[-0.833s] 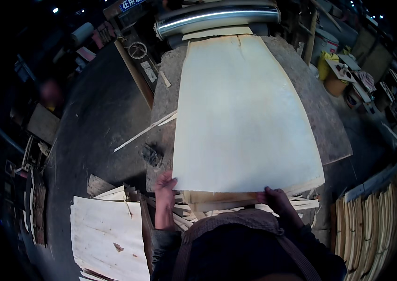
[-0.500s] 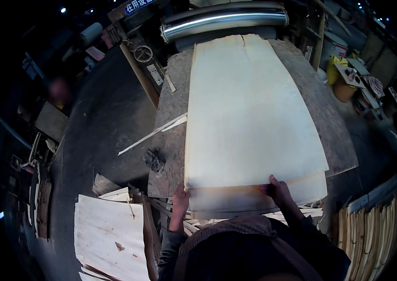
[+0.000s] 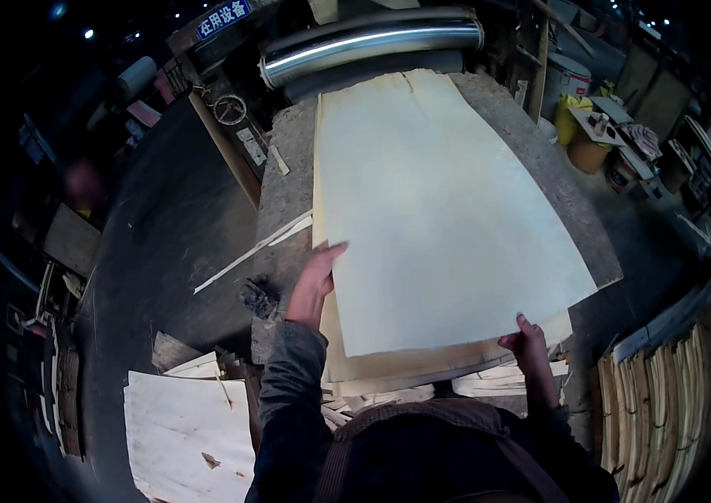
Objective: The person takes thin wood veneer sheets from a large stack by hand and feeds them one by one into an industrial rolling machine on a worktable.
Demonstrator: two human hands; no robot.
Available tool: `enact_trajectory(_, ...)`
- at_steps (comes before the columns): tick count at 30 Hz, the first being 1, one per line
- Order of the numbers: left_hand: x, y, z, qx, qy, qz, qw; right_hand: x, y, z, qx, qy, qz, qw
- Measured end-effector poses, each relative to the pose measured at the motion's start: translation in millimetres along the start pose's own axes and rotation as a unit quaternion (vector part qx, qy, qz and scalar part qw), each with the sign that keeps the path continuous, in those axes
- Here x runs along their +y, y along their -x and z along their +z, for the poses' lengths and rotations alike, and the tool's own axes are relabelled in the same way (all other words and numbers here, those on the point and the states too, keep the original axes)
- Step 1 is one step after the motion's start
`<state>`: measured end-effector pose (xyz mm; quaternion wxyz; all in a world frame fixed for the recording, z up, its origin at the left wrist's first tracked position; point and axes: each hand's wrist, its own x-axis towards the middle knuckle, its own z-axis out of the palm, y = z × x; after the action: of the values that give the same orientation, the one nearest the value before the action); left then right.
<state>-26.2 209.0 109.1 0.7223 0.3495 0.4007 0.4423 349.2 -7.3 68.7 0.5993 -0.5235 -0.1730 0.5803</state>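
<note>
A long pale wood veneer sheet (image 3: 439,226) lies lengthwise in front of me, turned slightly against the veneer underneath (image 3: 406,367), whose edges show at the left and near side. My left hand (image 3: 315,275) grips the sheet's left edge, thumb on top and fingers out of sight beneath. At the near edge, toward the right corner, my right hand (image 3: 528,342) pinches the same sheet between thumb and fingers. Under the veneer is a rough, worn tabletop (image 3: 284,197).
A shiny metal roller (image 3: 372,46) spans the table's far end. Thin veneer strips (image 3: 255,250) stick out past the left edge. Another veneer stack (image 3: 188,432) stands at lower left, and upright bundled sheets (image 3: 670,402) at lower right. A handwheel (image 3: 230,109) is at far left.
My left hand has moved from the near left corner farther up the left edge. My right hand has shifted right, and the top sheet has turned, baring more veneer below.
</note>
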Motion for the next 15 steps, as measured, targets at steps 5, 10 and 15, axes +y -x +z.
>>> enact_trajectory(5, 29, 68, 126, 0.010, 0.051, 0.155, 0.987, -53, -30, -70, -0.076, -0.118, -0.032, 0.990)
enact_trajectory(10, -38, 169, 183, -0.397, -0.293, 0.091, 0.865, -126, -84, -87, -0.179, -0.282, -0.103, 0.937)
enact_trajectory(15, 44, 249, 151, -0.142, -0.423, 0.204, 0.872, -65, -119, 1, -0.333, -0.325, -0.098, 0.879)
